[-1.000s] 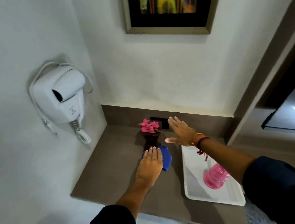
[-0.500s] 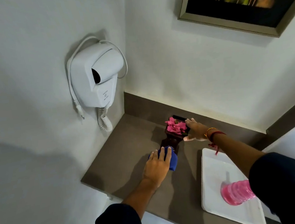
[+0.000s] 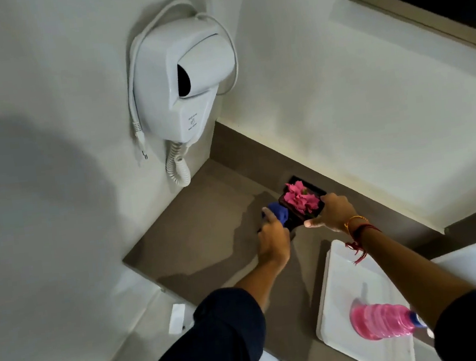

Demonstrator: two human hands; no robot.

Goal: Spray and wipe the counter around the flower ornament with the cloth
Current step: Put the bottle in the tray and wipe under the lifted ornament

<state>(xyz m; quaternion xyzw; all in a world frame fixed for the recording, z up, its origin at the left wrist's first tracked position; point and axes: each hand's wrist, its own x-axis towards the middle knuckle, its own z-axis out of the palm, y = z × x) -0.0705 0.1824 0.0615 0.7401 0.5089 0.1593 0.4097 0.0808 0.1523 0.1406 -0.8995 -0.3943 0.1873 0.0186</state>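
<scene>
Head view, read from the left: a white wall-mounted hair dryer [image 3: 182,77] hangs above the far-left corner of the brown counter [image 3: 205,243], with open counter beneath it. Next comes the left hand [image 3: 273,240], fingers curled down around a bunched blue cloth [image 3: 278,212] that it presses to the counter, the cloth poking out beyond the knuckles toward the back wall. Immediately right of the cloth, touching or nearly so, is the flower ornament [image 3: 301,201], pink blooms in a dark holder near the back edge. The right hand [image 3: 331,212] grips the holder from its right side, fingers wrapped on the rim and thumb stretched along the near side (whether the holder is lifted clear of the counter or only tilted cannot be told). So the ornament lies between the two hands, with the cloth hand nearer the unwiped patch under and behind it; the wipe probably runs rightward and back from the cloth into that footprint. Further right, well apart, a white tray [image 3: 340,281] carries a pink bottle [image 3: 380,323] lying on its side, partly hidden by the right sleeve.
</scene>
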